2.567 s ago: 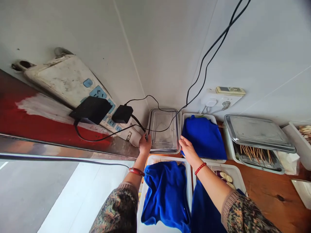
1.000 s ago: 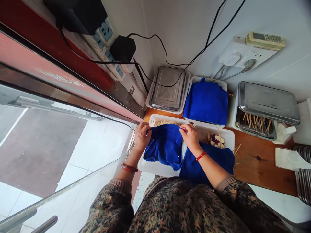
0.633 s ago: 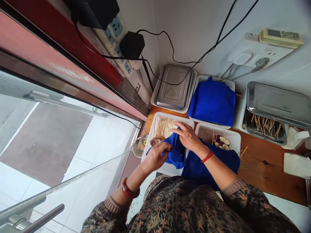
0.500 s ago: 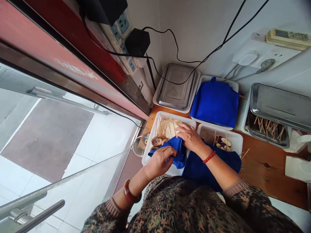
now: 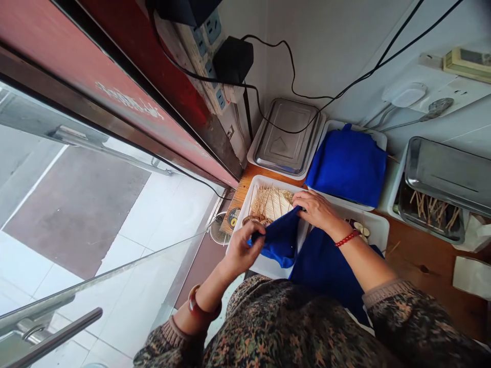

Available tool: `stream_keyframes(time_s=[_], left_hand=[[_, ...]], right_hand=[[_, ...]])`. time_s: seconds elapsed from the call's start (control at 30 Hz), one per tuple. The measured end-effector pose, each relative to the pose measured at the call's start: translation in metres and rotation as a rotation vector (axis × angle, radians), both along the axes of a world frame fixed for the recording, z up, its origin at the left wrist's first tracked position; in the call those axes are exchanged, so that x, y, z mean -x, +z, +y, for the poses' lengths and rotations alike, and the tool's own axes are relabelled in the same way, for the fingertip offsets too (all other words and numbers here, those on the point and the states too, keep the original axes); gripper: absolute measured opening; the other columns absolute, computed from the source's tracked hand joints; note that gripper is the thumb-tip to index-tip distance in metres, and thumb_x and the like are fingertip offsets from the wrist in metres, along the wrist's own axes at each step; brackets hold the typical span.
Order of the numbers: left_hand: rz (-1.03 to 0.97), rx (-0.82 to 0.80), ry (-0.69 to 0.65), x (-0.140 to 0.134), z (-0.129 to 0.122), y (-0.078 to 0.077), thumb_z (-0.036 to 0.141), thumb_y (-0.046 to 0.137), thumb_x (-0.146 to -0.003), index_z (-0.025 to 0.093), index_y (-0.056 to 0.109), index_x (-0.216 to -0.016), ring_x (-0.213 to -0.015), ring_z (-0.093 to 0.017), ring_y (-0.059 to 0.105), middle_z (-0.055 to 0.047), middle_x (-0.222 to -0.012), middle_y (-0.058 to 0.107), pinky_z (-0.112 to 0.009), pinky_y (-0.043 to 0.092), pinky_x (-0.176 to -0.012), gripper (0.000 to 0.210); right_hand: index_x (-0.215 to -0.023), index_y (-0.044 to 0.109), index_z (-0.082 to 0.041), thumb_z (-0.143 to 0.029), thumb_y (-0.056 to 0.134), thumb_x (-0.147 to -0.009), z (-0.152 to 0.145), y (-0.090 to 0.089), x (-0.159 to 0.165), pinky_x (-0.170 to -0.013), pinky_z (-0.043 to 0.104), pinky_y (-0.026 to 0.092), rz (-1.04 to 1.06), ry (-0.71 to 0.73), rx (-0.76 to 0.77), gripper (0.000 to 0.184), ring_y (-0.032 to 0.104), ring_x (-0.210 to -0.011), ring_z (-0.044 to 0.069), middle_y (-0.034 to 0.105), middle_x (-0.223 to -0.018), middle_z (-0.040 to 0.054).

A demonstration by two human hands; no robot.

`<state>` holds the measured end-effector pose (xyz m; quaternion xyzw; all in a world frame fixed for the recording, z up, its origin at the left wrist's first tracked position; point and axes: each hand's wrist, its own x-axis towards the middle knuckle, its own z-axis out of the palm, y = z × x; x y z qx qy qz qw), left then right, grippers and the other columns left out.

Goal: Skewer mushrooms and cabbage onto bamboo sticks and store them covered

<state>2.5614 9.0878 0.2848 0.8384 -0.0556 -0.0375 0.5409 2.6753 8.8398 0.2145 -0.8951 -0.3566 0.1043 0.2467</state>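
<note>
A blue cloth (image 5: 282, 237) is stretched between my two hands over the near part of a white plastic tray (image 5: 264, 267). My left hand (image 5: 245, 245) pinches its left corner, and my right hand (image 5: 316, 208) grips the other end of the same edge. Beyond that edge, pale skewered food (image 5: 268, 203) with thin wooden sticks lies in the tray. Mushroom pieces show partly behind my left hand. A second blue cloth (image 5: 326, 268) lies over part of the tray to the right, under my right forearm, where some sliced purple-skinned food (image 5: 360, 230) stays uncovered.
Behind stand a metal-lidded tray (image 5: 287, 135) and a tray under a blue cloth (image 5: 347, 166). To the right, skewers (image 5: 435, 209) stick out beneath a metal lid (image 5: 452, 171). Black cables (image 5: 345, 89) hang across the wall. A glass door with a handle (image 5: 65, 337) is at left.
My hands have drawn apart, pulling the cloth's edge straighter and tauter. My left hand has lifted its corner slightly away from the food. The whole view has shifted a little.
</note>
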Motion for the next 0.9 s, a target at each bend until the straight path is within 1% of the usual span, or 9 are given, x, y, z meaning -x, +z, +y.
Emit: stream_keyframes(time_s=[0.07,0.1,0.17,0.23,0.3,0.37,0.5,0.63,0.9], left_hand=[[0.003,-0.009,0.081,-0.013,0.009,0.006,0.019,0.052,-0.086,0.023,0.053,-0.086,-0.070,-0.014,0.059,-0.001,-0.079,0.062,-0.028,0.049,-0.067,0.004],[0.005,-0.005,0.077,-0.018,0.012,0.009,0.020,0.052,-0.086,0.023,0.054,-0.085,-0.070,-0.014,0.059,-0.001,-0.079,0.062,-0.028,0.049,-0.067,0.003],[0.015,0.025,-0.002,-0.023,0.011,0.013,0.021,0.053,-0.087,0.023,0.055,-0.086,-0.071,-0.014,0.059,-0.001,-0.079,0.062,-0.028,0.048,-0.066,0.003],[0.037,0.068,-0.130,-0.019,0.003,0.015,0.019,0.053,-0.087,0.022,0.056,-0.086,-0.072,-0.014,0.060,-0.002,-0.080,0.063,-0.027,0.048,-0.067,0.004],[0.073,0.110,-0.231,-0.008,-0.012,0.012,0.017,0.053,-0.087,0.021,0.056,-0.086,-0.073,-0.014,0.060,-0.003,-0.080,0.064,-0.026,0.048,-0.069,0.005],[0.135,0.149,-0.285,0.006,-0.030,0.005,0.014,0.053,-0.085,0.020,0.056,-0.087,-0.073,-0.013,0.059,-0.003,-0.081,0.065,-0.025,0.047,-0.069,0.007],[0.224,0.243,-0.364,0.027,-0.061,-0.011,0.014,0.052,-0.084,0.020,0.056,-0.090,-0.074,-0.013,0.060,-0.003,-0.084,0.066,-0.024,0.047,-0.070,0.009],[0.218,0.312,-0.359,0.033,-0.076,-0.018,0.015,0.052,-0.084,0.019,0.057,-0.090,-0.074,-0.013,0.059,-0.004,-0.085,0.066,-0.023,0.048,-0.071,0.009],[0.245,0.353,-0.284,0.046,-0.080,-0.021,0.014,0.054,-0.084,0.018,0.058,-0.091,-0.076,-0.013,0.060,-0.003,-0.086,0.066,-0.022,0.048,-0.074,0.009]], right_hand=[[-0.090,0.071,-0.025,-0.013,0.069,-0.081,-0.002,-0.001,-0.006,-0.092,0.041,0.046,-0.015,-0.003,0.034,0.015,0.061,-0.099,0.024,0.067,-0.110,0.0060],[-0.090,0.071,-0.025,-0.013,0.070,-0.081,-0.003,0.000,-0.008,-0.090,0.039,0.046,-0.018,0.000,0.055,0.016,0.061,-0.098,0.023,0.067,-0.109,0.0057],[-0.091,0.071,-0.025,-0.009,0.067,-0.082,-0.006,0.000,-0.010,-0.087,0.036,0.046,-0.018,0.013,0.096,0.019,0.061,-0.096,0.022,0.068,-0.105,0.0048],[-0.092,0.070,-0.025,-0.004,0.060,-0.084,-0.009,0.001,-0.010,-0.086,0.034,0.046,-0.020,0.016,0.130,0.025,0.062,-0.093,0.021,0.068,-0.100,0.0045],[-0.093,0.070,-0.024,-0.002,0.051,-0.087,-0.014,-0.001,-0.008,-0.085,0.033,0.046,-0.016,0.001,0.147,0.030,0.062,-0.091,0.020,0.068,-0.097,0.0048],[-0.093,0.069,-0.024,-0.002,0.047,-0.089,-0.018,-0.003,-0.005,-0.084,0.033,0.047,0.003,-0.014,0.146,0.031,0.062,-0.090,0.021,0.069,-0.095,0.0048],[-0.097,0.068,-0.025,-0.004,0.047,-0.089,-0.021,-0.008,0.000,-0.085,0.033,0.047,0.031,-0.014,0.145,0.030,0.063,-0.090,0.022,0.071,-0.094,0.0044],[-0.100,0.068,-0.026,-0.007,0.051,-0.088,-0.021,-0.011,0.002,-0.088,0.034,0.048,0.034,0.005,0.134,0.028,0.064,-0.090,0.022,0.073,-0.096,0.0042],[-0.100,0.068,-0.023,-0.006,0.045,-0.089,-0.016,-0.008,0.002,-0.089,0.038,0.051,0.039,0.009,0.135,0.031,0.066,-0.093,0.024,0.073,-0.098,0.0064]])
